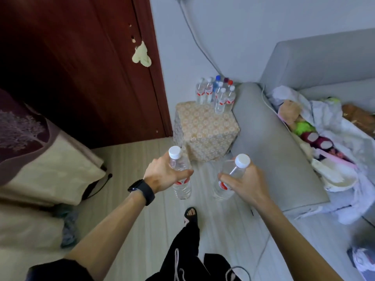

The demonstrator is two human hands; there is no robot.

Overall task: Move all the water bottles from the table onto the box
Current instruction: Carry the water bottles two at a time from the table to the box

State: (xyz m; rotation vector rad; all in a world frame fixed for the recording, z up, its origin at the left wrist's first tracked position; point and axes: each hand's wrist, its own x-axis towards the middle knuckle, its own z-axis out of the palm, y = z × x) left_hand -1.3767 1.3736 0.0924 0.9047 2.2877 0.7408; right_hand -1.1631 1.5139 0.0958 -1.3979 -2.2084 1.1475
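So both hands are full right now. The left hand (162,173) is wrapped round a clear plastic water bottle with a white cap and red label (182,188), and the right hand (243,183) grips a second clear white-capped bottle (233,169) the same way, fingers curled round the body. Both bottles are roughly upright, caps up, and the right one leans a bit. The thing that matters is the cube box in cream flowery paper (198,120). It's straight ahead on the far side of both hands, roughly between them, wedged against the grey sofa arm (269,138). The hands are still short of it, over the floor. A bunch of bottles already on the box (217,94) crowds the far right corner, so I'd guess the near left part of the top is the spot. The left hand looks a touch closer. No table in view.
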